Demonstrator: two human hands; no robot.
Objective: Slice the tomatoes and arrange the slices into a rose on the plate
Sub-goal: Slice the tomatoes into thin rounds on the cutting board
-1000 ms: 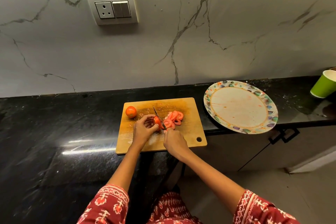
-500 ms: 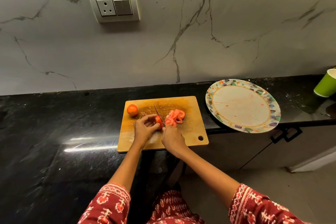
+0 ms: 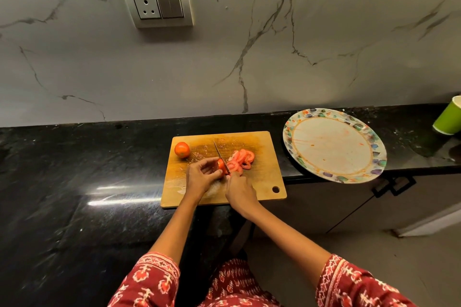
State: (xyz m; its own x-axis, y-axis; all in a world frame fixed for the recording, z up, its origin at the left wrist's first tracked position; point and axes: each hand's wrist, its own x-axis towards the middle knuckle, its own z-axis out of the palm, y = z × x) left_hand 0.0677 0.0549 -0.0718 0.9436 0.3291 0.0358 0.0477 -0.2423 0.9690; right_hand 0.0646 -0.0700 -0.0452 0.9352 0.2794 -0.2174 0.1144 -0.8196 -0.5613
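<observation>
I can't read any text, label, brand or number here. Wall socket plate (image 3: 157, 4) is unmarked, plate (image 3: 374, 157) rim carries a pattern only, green cup (image 3: 447, 117) looks plain.

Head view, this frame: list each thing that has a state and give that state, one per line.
Left hand: grips the tomato piece.
Right hand: grips the knife handle.
Knife: blade down at the tomato piece.
Tomato piece: partly sliced, held on the cutting board.
Slices: piled on the board.
Whole tomato: uncut.
Plate: no slices, smeared.
Green cup: upright.
</observation>
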